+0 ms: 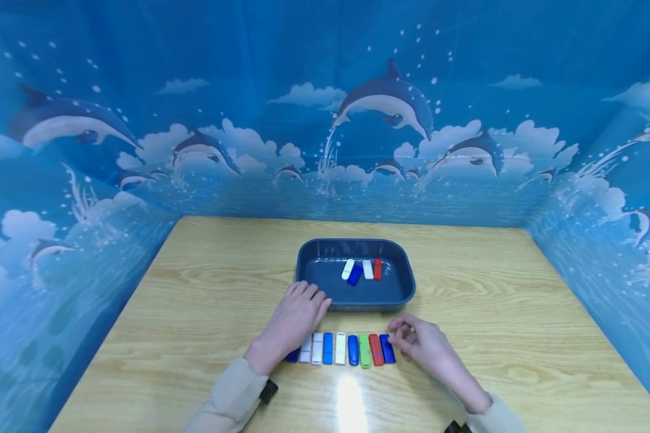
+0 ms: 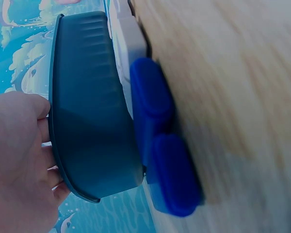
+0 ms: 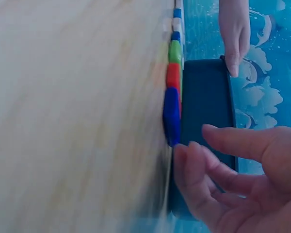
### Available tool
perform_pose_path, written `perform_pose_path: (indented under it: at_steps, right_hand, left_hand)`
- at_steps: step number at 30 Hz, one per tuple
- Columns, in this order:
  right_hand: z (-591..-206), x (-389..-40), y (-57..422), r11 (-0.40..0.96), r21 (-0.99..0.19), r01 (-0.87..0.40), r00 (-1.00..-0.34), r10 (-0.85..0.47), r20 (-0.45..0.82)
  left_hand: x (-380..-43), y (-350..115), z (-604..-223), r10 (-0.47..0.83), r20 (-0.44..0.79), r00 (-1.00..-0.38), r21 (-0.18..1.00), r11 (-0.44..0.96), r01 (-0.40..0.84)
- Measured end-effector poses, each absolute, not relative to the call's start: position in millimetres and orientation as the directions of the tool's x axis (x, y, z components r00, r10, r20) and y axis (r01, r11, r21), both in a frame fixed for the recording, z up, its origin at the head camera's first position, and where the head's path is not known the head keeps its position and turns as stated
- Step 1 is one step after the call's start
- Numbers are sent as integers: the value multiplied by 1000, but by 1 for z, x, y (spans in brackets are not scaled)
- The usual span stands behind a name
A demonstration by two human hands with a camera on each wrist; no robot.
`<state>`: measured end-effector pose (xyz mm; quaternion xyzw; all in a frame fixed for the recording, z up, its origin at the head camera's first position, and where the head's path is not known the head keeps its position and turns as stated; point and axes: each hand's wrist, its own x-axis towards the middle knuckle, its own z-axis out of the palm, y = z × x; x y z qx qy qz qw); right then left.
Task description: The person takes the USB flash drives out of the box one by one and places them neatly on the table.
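Observation:
My left hand [image 1: 297, 310] grips the near left corner of a dark blue tray [image 1: 357, 304], with the fingers over the rim and the thumb at its near side. Between the tray and me runs a row of USB flash drives, coloured blue, white, green and red. At the row's right end lies a blue flash drive [image 1: 387, 349], next to a red flash drive [image 1: 376, 349]. Close beside that end is my right hand [image 1: 425, 346], its fingers loosely bent and nothing between them. Two blue flash drives [image 2: 174, 174] at the left end sit partly under my left wrist in the head view.
Inside the tray lie a white flash drive [image 1: 348, 269], a blue flash drive [image 1: 355, 275], another white flash drive [image 1: 368, 269] and a red flash drive [image 1: 377, 269]. All stands on a wooden table [image 1: 222, 288], walled by a blue dolphin-print curtain [image 1: 281, 198].

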<state>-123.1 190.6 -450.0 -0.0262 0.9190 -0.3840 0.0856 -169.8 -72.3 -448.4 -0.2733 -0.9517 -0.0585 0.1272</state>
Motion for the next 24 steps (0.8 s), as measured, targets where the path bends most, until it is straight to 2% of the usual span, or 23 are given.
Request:
perform_pose_path:
  at_steps: [5,9,17,20,24]
  right_hand:
    - [-442,-128,191,719,-695,12,-994,-69,-89]
    - [-437,-133,191,720,-693,-37,-996,-82,-32]
    - [-422,-147,190,767,-596,-237,-964,-108,244]
    - [-414,-157,185,775,-581,-248,-958,-106,268]
    - [-407,-173,175,810,-540,-228,-965,-114,236]
  left_hand:
    - [-170,-72,-449,502,264,-824,46,847,530]
    - [-170,-72,-449,500,261,-826,45,848,528]
    - [-170,-72,-449,500,274,-822,47,846,530]
    - [-170,-72,-449,499,273,-823,49,847,529]
    - [-170,-71,-450,496,277,-823,54,847,528]
